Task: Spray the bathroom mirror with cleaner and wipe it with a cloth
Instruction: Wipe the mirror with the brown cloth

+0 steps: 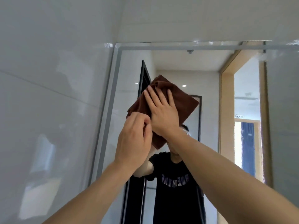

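Note:
A folded brown cloth [182, 104] lies flat against the bathroom mirror [210, 81], in its upper left part. My right hand [161, 110] presses on the cloth with fingers spread and pointing up. My left hand [134, 138] pinches the cloth's lower left edge between thumb and curled fingers. The mirror has a grey frame [111, 101] and reflects a person in a black T-shirt. No spray bottle is in view.
Glossy white wall tiles [48, 94] fill the left side and the strip above the mirror. The mirror reflects a black-framed door and a wooden doorway on the right.

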`<state>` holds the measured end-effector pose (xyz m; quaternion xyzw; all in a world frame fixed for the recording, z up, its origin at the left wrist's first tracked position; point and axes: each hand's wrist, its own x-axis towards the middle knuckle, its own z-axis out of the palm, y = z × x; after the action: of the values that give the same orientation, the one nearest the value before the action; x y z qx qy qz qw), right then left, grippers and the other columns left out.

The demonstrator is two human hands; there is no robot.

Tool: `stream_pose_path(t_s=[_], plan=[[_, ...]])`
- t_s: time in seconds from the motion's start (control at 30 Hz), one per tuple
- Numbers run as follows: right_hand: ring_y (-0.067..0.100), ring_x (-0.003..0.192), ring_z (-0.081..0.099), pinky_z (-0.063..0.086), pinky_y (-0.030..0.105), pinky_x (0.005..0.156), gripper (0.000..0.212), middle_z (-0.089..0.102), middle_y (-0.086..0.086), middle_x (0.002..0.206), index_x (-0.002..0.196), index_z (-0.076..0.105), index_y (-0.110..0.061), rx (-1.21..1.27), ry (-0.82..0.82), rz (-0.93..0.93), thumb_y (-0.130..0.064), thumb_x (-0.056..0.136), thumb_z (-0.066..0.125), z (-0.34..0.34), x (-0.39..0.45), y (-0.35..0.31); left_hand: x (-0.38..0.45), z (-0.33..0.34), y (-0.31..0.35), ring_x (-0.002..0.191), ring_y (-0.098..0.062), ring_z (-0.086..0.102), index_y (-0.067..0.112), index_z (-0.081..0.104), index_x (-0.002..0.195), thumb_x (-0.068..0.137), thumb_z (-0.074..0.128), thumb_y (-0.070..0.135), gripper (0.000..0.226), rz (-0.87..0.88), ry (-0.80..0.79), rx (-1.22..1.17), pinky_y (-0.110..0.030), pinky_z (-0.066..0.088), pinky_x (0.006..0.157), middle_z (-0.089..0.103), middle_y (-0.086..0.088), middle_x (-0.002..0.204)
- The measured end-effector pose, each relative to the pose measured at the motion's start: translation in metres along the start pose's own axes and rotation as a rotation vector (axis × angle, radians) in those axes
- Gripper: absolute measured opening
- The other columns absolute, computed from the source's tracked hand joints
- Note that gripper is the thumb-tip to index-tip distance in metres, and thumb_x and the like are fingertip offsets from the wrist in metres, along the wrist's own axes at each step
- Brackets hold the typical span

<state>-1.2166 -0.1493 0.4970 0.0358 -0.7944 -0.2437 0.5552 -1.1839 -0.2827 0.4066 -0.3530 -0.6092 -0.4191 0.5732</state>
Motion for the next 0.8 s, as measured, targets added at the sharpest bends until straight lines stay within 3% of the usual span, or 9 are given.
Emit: stream_pose_path(t_s=[0.1, 0.17, 0.27, 0.37, 0.47, 0.53, 0.6, 0.8], plan=[[0.021, 0.154, 0.002, -0.003, 0.049, 0.124, 0.07, 0.01, 0.002, 0.167, 0.159, 0.01, -0.015, 0.09, -0.031, -0.116, -0.048, 0.1, 0.029, -0.001, 0.023, -0.008, 0.023, 0.012, 0.005, 0.091, -0.005, 0.059, 0.013, 0.062, 0.11, 0.103, 0.044, 0.015, 0.019, -0.104, 0.085, -0.139, -0.012, 0.049, 0.08, 0.062, 0.006, 0.103], [0.019, 0.154, 0.008, -0.001, 0.043, 0.125, 0.064, 0.019, 0.005, 0.165, 0.159, 0.013, -0.012, 0.278, -0.007, -0.151, -0.025, 0.101, 0.039, -0.007, 0.027, 0.002, 0.036, 0.022, 0.0, 0.095, -0.006, 0.061, 0.015, 0.061, 0.11, 0.104, 0.039, 0.016, 0.023, -0.215, 0.141, -0.219, -0.015, 0.05, 0.082, 0.064, 0.005, 0.101], [0.019, 0.149, 0.025, 0.015, 0.036, 0.125, 0.071, 0.032, 0.008, 0.161, 0.159, 0.018, -0.02, 0.577, -0.074, -0.104, 0.004, 0.095, 0.038, -0.026, 0.03, 0.027, 0.047, 0.043, -0.011, 0.109, -0.009, 0.057, 0.016, 0.06, 0.119, 0.105, 0.038, 0.013, 0.026, -0.286, 0.114, -0.21, -0.026, 0.05, 0.096, 0.062, 0.003, 0.115], [0.021, 0.141, 0.041, 0.025, 0.021, 0.114, 0.073, 0.041, 0.005, 0.156, 0.158, 0.021, -0.025, 0.541, -0.142, -0.137, 0.006, 0.094, 0.037, -0.046, 0.034, 0.047, 0.062, 0.071, -0.016, 0.116, -0.02, 0.051, 0.013, 0.056, 0.126, 0.099, 0.048, 0.017, 0.028, -0.16, 0.101, 0.153, -0.039, 0.046, 0.103, 0.056, -0.003, 0.128], [0.022, 0.137, 0.045, 0.034, 0.026, 0.11, 0.07, 0.046, 0.004, 0.152, 0.156, 0.029, -0.026, 0.57, -0.104, -0.096, 0.004, 0.093, 0.037, -0.06, 0.031, 0.058, 0.091, 0.095, -0.003, 0.114, -0.03, 0.05, 0.012, 0.049, 0.122, 0.093, 0.05, 0.033, 0.036, -0.209, 0.116, 0.466, -0.044, 0.041, 0.1, 0.053, -0.011, 0.13], [0.022, 0.13, 0.051, 0.042, 0.028, 0.1, 0.066, 0.053, 0.003, 0.146, 0.152, 0.037, -0.024, 0.561, -0.023, -0.069, 0.001, 0.092, 0.04, -0.072, 0.021, 0.074, 0.103, 0.109, 0.004, 0.12, -0.035, 0.048, 0.007, 0.047, 0.124, 0.092, 0.047, 0.035, 0.042, -0.243, 0.147, 0.523, -0.048, 0.037, 0.105, 0.051, -0.017, 0.134], [0.019, 0.126, 0.053, 0.04, 0.022, 0.092, 0.057, 0.056, -0.001, 0.143, 0.148, 0.043, -0.023, 0.51, 0.053, -0.05, -0.003, 0.095, 0.044, -0.086, 0.007, 0.101, 0.11, 0.124, 0.008, 0.123, -0.04, 0.045, 0.004, 0.045, 0.129, 0.093, 0.045, 0.033, 0.046, -0.249, 0.191, 0.544, -0.05, 0.035, 0.11, 0.048, -0.022, 0.136], [0.019, 0.137, 0.045, 0.035, 0.031, 0.109, 0.054, 0.045, -0.003, 0.153, 0.15, 0.041, -0.023, 0.249, 0.091, 0.07, -0.016, 0.098, 0.053, -0.132, -0.041, 0.192, 0.155, 0.162, 0.064, 0.133, -0.041, 0.039, 0.005, 0.044, 0.139, 0.096, 0.045, 0.032, 0.051, -0.314, 0.208, 0.449, -0.052, 0.026, 0.118, 0.043, -0.022, 0.145]])
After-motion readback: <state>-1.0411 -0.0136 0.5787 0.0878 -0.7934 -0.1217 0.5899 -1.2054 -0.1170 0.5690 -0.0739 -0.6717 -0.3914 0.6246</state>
